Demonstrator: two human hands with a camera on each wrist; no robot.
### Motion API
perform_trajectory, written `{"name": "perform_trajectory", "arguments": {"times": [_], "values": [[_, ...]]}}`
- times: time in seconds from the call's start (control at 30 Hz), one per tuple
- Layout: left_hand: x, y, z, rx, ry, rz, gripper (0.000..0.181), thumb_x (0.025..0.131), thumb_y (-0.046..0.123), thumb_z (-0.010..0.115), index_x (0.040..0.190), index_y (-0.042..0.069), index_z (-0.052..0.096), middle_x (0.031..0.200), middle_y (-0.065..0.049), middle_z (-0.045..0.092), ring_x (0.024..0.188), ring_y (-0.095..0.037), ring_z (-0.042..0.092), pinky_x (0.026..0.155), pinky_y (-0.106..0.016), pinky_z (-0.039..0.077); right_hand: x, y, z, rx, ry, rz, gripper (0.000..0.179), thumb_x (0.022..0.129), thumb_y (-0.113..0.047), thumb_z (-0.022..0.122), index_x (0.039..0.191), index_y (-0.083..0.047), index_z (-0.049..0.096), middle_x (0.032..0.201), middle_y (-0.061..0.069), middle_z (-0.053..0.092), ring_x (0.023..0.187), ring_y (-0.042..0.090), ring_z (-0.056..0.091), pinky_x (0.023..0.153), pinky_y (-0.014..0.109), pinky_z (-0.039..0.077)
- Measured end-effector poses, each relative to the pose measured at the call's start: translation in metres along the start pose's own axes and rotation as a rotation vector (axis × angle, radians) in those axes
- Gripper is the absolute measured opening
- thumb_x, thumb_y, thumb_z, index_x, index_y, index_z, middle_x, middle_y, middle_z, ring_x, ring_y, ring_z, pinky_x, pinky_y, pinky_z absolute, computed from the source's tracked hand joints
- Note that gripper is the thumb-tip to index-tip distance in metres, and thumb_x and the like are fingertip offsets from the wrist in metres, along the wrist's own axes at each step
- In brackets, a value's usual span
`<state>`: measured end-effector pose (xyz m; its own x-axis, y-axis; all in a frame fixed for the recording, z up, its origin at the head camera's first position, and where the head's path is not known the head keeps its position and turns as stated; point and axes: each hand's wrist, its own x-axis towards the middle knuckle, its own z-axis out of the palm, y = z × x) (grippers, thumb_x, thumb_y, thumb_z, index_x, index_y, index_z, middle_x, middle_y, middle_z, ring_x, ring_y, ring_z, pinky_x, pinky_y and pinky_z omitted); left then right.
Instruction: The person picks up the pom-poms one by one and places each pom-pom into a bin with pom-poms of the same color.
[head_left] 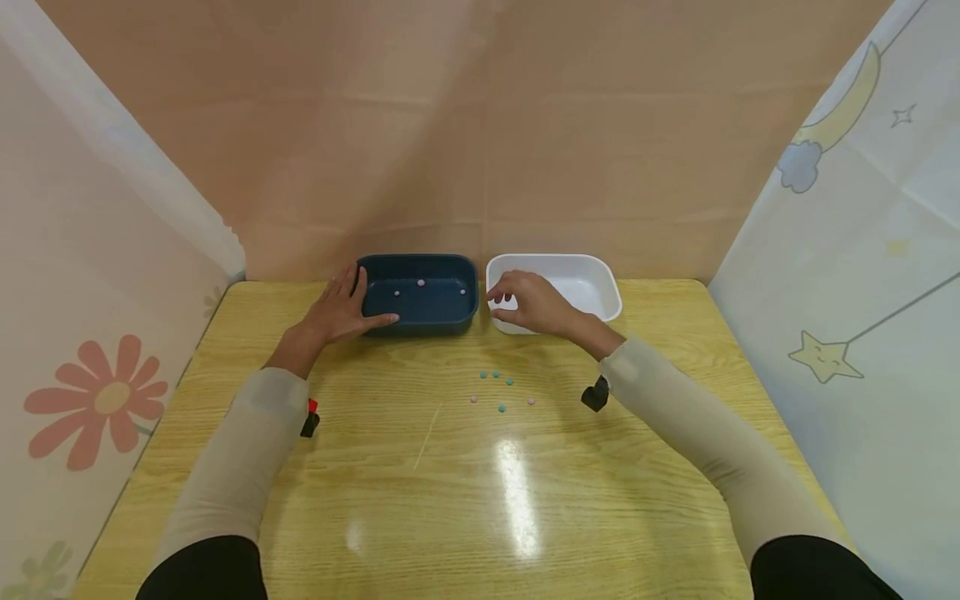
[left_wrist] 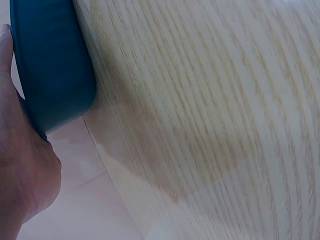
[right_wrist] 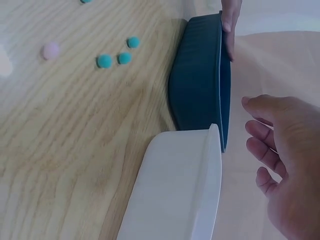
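My left hand point(head_left: 333, 310) rests at the left end of a dark blue plastic tub point(head_left: 420, 328), fingers spread straight and thumb lying over the front rim. Inside that tub lie a few small pale and pink balls point(head_left: 421, 282). Over the left end of a white tub point(head_left: 581, 287) hangs my right hand point(head_left: 536, 304). In the right wrist view its fingers point(right_wrist: 260, 131) are loosely bent, the thumb apart from them, with nothing held between. Nearer me on the table are several little turquoise balls point(head_left: 502, 408) and two pink balls point(head_left: 531, 402).
Both tubs stand side by side at the far edge of the wooden table point(head_left: 405, 483), close to a tan back sheet point(head_left: 480, 150). Printed sheets point(head_left: 832, 292) flank the table on both sides. A small black device point(head_left: 596, 395) sits at my right wrist.
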<state>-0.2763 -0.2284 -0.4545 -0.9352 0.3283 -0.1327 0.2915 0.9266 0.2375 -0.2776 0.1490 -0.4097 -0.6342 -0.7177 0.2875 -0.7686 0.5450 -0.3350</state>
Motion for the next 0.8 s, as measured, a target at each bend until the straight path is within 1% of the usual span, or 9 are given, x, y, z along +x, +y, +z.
{"name": "perform_trajectory", "arguments": {"times": [0.17, 0.27, 0.37, 0.47, 0.53, 0.7, 0.8], "values": [[-0.001, 0.000, -0.001, -0.008, 0.003, -0.007, 0.115, 0.085, 0.080, 0.041, 0.155, 0.002, -0.007, 0.161, -0.019, -0.017, 0.149, -0.037, -0.012, 0.119, -0.056, 0.000, -0.004, -0.007, 0.001, -0.001, -0.025, -0.021, 0.020, 0.087, -0.024, 0.074, 0.104, -0.014, 0.076, 0.098, 0.000, 0.069, 0.084, 0.016, 0.061, 0.072, 0.030, 0.048], [-0.001, 0.000, -0.001, -0.004, 0.005, -0.007, 0.116, 0.085, 0.080, 0.041, 0.155, 0.001, -0.006, 0.161, -0.019, -0.017, 0.149, -0.038, -0.011, 0.119, -0.056, -0.001, -0.008, -0.010, 0.002, 0.020, -0.032, -0.021, 0.016, 0.089, -0.025, 0.072, 0.102, -0.016, 0.077, 0.098, 0.001, 0.070, 0.084, 0.018, 0.061, 0.073, 0.031, 0.047], [-0.001, -0.001, -0.001, -0.004, 0.005, -0.010, 0.116, 0.085, 0.080, 0.041, 0.155, 0.002, -0.007, 0.161, -0.019, -0.018, 0.149, -0.037, -0.012, 0.119, -0.056, -0.001, -0.011, -0.013, 0.007, 0.033, -0.029, -0.027, 0.014, 0.090, -0.026, 0.071, 0.100, -0.018, 0.077, 0.097, -0.001, 0.070, 0.084, 0.016, 0.062, 0.075, 0.029, 0.047], [-0.001, -0.001, -0.001, -0.009, 0.007, -0.013, 0.116, 0.085, 0.080, 0.041, 0.155, 0.003, -0.008, 0.161, -0.018, -0.018, 0.149, -0.037, -0.013, 0.119, -0.055, -0.001, -0.016, -0.016, 0.012, 0.045, -0.028, -0.040, 0.014, 0.088, -0.025, 0.073, 0.099, -0.016, 0.076, 0.095, -0.002, 0.069, 0.083, 0.015, 0.062, 0.074, 0.028, 0.048], [-0.001, 0.000, -0.001, -0.010, 0.008, -0.011, 0.116, 0.085, 0.080, 0.041, 0.155, 0.003, -0.008, 0.161, -0.018, -0.018, 0.149, -0.036, -0.013, 0.119, -0.055, -0.001, -0.019, -0.018, 0.015, 0.062, -0.034, -0.047, 0.014, 0.087, -0.021, 0.075, 0.099, -0.014, 0.076, 0.094, 0.000, 0.069, 0.083, 0.017, 0.062, 0.073, 0.028, 0.048], [-0.003, 0.002, -0.001, -0.008, 0.008, -0.004, 0.116, 0.085, 0.079, 0.042, 0.155, 0.001, -0.006, 0.161, -0.020, -0.017, 0.149, -0.038, -0.011, 0.119, -0.056, -0.001, -0.026, -0.020, 0.024, 0.126, -0.054, -0.047, 0.019, 0.083, -0.013, 0.078, 0.101, -0.011, 0.076, 0.097, 0.006, 0.070, 0.086, 0.020, 0.063, 0.075, 0.037, 0.053], [-0.003, 0.003, -0.002, -0.011, 0.007, -0.006, 0.115, 0.085, 0.079, 0.042, 0.155, 0.001, -0.006, 0.161, -0.020, -0.017, 0.149, -0.038, -0.011, 0.119, -0.056, 0.000, -0.030, -0.021, 0.028, 0.150, -0.064, -0.047, 0.020, 0.083, -0.013, 0.078, 0.102, -0.009, 0.075, 0.099, 0.008, 0.071, 0.089, 0.019, 0.064, 0.077, 0.041, 0.054]]}}
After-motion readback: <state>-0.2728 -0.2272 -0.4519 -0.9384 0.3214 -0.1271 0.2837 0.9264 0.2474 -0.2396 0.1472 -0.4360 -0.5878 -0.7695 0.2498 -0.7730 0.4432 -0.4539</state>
